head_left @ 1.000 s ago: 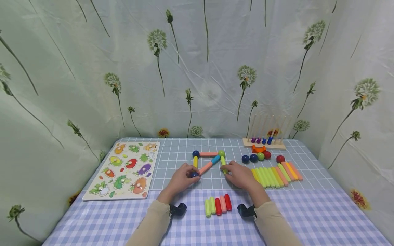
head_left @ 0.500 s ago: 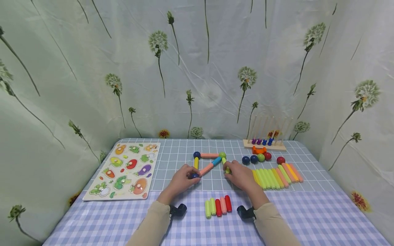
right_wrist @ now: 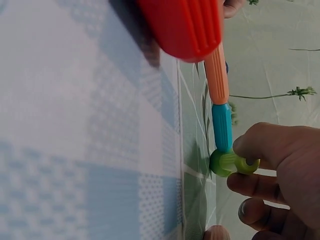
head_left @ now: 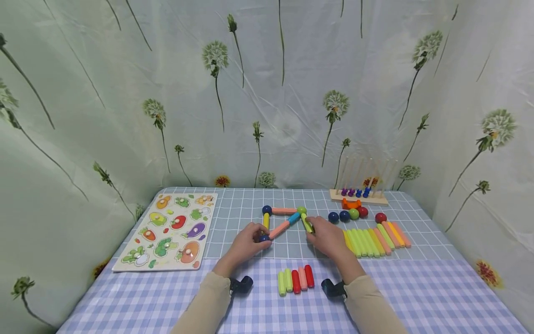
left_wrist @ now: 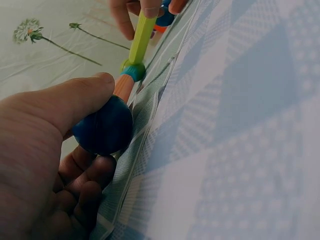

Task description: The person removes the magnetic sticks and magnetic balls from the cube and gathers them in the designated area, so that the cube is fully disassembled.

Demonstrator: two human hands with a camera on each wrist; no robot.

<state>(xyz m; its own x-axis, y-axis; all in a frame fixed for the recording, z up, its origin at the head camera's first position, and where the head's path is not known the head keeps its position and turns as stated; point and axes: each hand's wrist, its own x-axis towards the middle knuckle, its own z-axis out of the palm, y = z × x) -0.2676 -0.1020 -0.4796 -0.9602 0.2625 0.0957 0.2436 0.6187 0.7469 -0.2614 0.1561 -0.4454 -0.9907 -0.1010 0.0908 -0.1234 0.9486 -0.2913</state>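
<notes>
My left hand (head_left: 245, 243) grips a dark blue ball (left_wrist: 106, 126) at the near corner of a stick-and-ball frame. From it a yellow stick (head_left: 265, 221) runs back to another dark blue ball (head_left: 267, 210). A salmon stick (head_left: 284, 211) links that one to a lime green ball (head_left: 301, 211). Between the near blue ball and the green one lies a diagonal, a salmon stick (head_left: 279, 229) joined to a blue stick (head_left: 294, 218). With thumb and finger my right hand (head_left: 327, 236) pinches a lime green stick (head_left: 306, 222), whose far end meets the green ball.
Several short sticks (head_left: 295, 281) lie in front. Right of my right hand are a row of longer sticks (head_left: 369, 242), loose balls (head_left: 354, 214), an orange piece (head_left: 351, 203) and a peg stand (head_left: 359, 196). A vegetable puzzle board (head_left: 167, 232) is on the left.
The lime green stick's near end has swung slightly to the right and away from me, with my right hand's fingers shifting along. My left hand stays on the blue ball.
</notes>
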